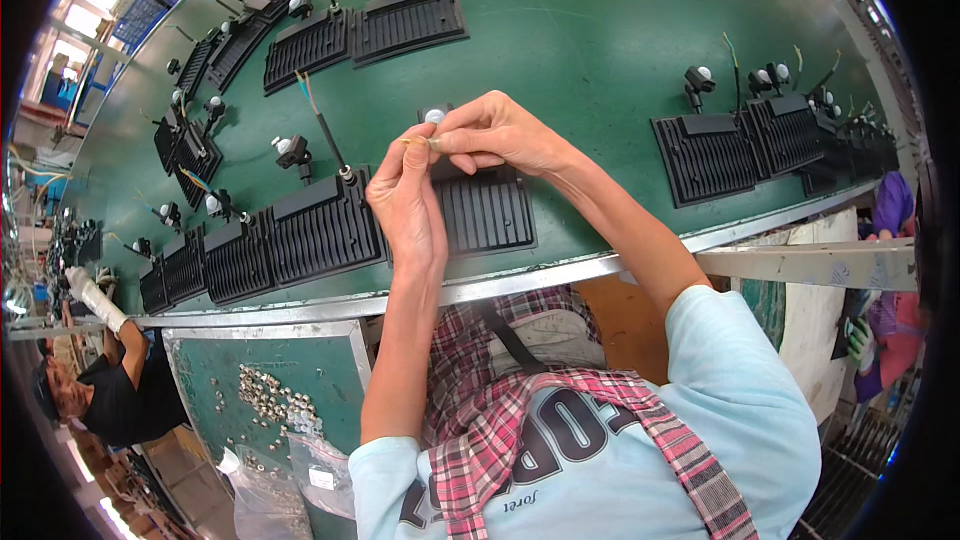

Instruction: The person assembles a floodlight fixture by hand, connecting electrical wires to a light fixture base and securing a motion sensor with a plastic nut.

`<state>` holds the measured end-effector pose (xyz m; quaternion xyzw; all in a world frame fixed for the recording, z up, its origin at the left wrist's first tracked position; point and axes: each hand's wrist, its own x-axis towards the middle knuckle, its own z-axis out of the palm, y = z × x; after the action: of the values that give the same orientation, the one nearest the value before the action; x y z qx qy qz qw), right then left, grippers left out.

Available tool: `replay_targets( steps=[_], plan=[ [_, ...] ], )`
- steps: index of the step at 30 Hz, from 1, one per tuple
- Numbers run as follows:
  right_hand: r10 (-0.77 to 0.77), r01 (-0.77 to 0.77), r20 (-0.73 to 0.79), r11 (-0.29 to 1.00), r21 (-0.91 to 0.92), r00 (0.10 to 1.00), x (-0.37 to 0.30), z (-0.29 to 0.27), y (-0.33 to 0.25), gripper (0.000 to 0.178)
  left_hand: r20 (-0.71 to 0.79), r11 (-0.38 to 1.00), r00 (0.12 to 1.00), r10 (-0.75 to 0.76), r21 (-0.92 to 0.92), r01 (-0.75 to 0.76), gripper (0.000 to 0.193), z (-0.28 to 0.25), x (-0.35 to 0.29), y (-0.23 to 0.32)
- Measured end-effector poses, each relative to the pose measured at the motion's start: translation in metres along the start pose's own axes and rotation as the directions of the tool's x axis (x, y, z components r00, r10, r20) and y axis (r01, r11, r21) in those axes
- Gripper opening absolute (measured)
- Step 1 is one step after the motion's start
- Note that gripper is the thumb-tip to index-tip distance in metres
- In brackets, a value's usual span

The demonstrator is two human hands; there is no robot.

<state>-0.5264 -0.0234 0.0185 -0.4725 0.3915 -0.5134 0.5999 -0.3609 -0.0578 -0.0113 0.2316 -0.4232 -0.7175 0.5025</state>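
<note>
Head view, left hand: I see the left hand [408, 210] raised over the surface [590, 40], its grip pinching a thin yellowish wire [413, 142] between thumb and fingers.
Right hand: from my feed, the right hand [500, 135] meets it, thumb and forefinger pressed together on the same wire; I can't tell where the wire's other end goes.
Lamp below: a black ribbed lamp [487, 212] lies under both hands, which block my view of its top; a white-domed sensor [434, 116] peeks out behind the fingers.
Close on the left: another ribbed lamp [322, 230], its upright cable [328, 140] standing just beside the left hand.
Far side: more lamps [410, 25] with cables and sensors.
Right side: a further lamp group [703, 158], well apart from the hands.
Near edge: a green tray [200, 350] carries small metal parts [270, 398] and clear plastic bags [265, 500].
People: I make out a co-worker [140, 390] at left and a gloved hand [860, 343] at right.
</note>
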Motion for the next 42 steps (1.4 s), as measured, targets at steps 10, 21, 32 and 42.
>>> replay_targets(
  steps=[10, 21, 32, 42],
  plan=[
    [-0.198, 0.198, 0.001, 0.979, -0.05, 0.98, 0.005, 0.015, 0.018, 0.024, 0.012, 0.905, 0.962, -0.271, -0.339, 0.259, 0.032, -0.008, -0.005, 0.012],
    [-0.453, 0.32, -0.046, 0.693, -0.646, 0.89, 0.003, 0.032, 0.027, 0.017, -0.168, 0.946, 0.983, -0.077, 0.299, 0.125, 0.019, -0.02, -0.009, 0.026],
    [-0.252, 0.086, -0.197, 0.793, -0.603, 0.947, -0.001, 0.045, 0.018, 0.019, -0.229, 0.92, 0.949, 0.217, 0.372, -0.12, 0.012, -0.036, -0.041, 0.044],
    [-0.212, 0.086, -0.172, 0.834, -0.545, 0.962, -0.001, 0.047, 0.014, 0.02, -0.293, -0.07, 0.891, 0.347, 0.939, 0.337, 0.013, -0.202, -0.203, 0.196]
  ],
)
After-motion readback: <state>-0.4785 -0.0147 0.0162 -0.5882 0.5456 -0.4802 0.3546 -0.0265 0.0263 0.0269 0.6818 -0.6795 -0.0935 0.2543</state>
